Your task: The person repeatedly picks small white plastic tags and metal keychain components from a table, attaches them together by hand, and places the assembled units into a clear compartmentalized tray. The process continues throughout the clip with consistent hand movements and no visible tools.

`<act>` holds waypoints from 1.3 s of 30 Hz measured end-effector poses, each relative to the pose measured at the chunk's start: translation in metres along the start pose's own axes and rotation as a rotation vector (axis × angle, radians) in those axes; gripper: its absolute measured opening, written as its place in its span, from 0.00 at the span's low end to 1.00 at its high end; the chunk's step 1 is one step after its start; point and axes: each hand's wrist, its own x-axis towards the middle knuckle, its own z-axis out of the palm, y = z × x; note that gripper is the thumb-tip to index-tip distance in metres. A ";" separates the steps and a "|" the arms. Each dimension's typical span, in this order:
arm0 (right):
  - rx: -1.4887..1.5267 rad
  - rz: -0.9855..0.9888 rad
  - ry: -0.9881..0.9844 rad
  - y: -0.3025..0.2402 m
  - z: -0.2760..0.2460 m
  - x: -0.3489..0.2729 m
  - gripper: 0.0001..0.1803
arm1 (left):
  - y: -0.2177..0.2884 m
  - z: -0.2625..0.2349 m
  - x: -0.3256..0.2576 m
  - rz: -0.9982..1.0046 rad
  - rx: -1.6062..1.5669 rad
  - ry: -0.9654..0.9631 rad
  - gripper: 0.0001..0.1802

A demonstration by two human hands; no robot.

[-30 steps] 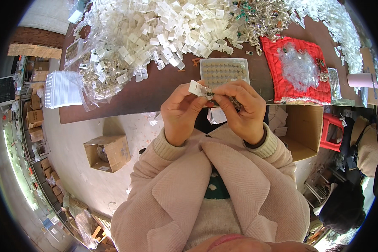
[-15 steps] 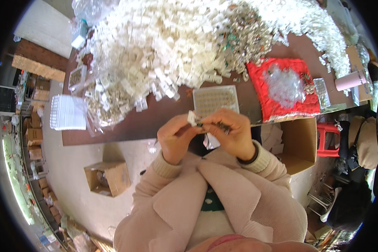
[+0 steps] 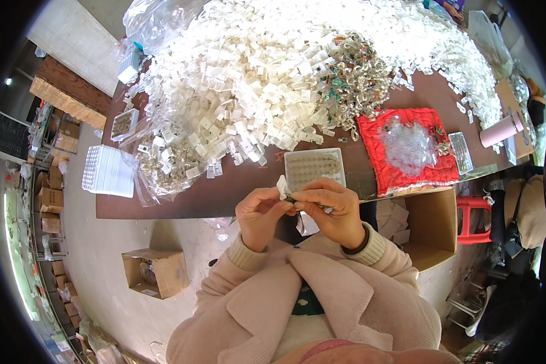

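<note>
My left hand (image 3: pixel 259 217) and my right hand (image 3: pixel 333 209) meet at the table's near edge, fingers pinched. Between the left fingers stands a small white card (image 3: pixel 282 187). Just beneath it, at the fingertips of both hands, is a tiny dark green and metallic piece (image 3: pixel 290 199), too small to make out fully. The right fingers close around that piece and hide part of it. Directly beyond my hands lies a white tray (image 3: pixel 343 165) with rows of small cells. A shiny white scrap (image 3: pixel 307 224) shows below the right hand.
A large heap of white cards (image 3: pixel 249 91) covers the table (image 3: pixel 236 194), with a pile of metallic trinkets (image 3: pixel 361 73) beside it. Clear plastic pieces (image 3: pixel 409 145) rest on a red cloth (image 3: pixel 376 176). Stacked white trays (image 3: pixel 106 173) sit left; a pink bottle (image 3: pixel 502 129) lies right.
My view has shifted, so the table and its heaps sit lower in the picture. The white card now stands more upright between my fingers. Both hands stay together.
</note>
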 end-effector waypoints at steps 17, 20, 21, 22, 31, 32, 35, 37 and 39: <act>-0.417 -0.113 -0.076 -0.012 -0.009 0.009 0.11 | -0.002 0.003 0.005 -0.185 -0.174 0.078 0.08; -0.190 0.061 -0.069 -0.011 -0.009 0.008 0.10 | -0.006 0.002 0.004 -0.168 -0.248 0.066 0.07; -0.135 0.133 -0.072 -0.010 -0.009 0.007 0.10 | -0.007 0.001 0.004 -0.142 -0.231 0.047 0.08; -0.116 0.162 -0.073 -0.010 -0.008 0.007 0.10 | -0.007 0.001 0.004 -0.120 -0.217 0.041 0.08; -0.069 0.142 -0.066 -0.009 -0.006 0.010 0.10 | -0.003 0.002 0.004 0.003 -0.164 0.032 0.11; -0.072 0.141 -0.070 -0.009 -0.007 0.010 0.10 | -0.002 0.001 0.005 -0.004 -0.172 0.019 0.11; -0.101 0.129 -0.070 -0.009 -0.009 0.011 0.10 | -0.001 -0.002 0.008 -0.013 -0.148 -0.019 0.11; -0.122 0.131 -0.064 -0.009 -0.009 0.012 0.10 | 0.000 -0.003 0.008 -0.014 -0.114 -0.024 0.11; -0.138 0.148 -0.054 -0.010 -0.008 0.012 0.09 | 0.001 -0.003 0.008 -0.024 -0.076 -0.003 0.11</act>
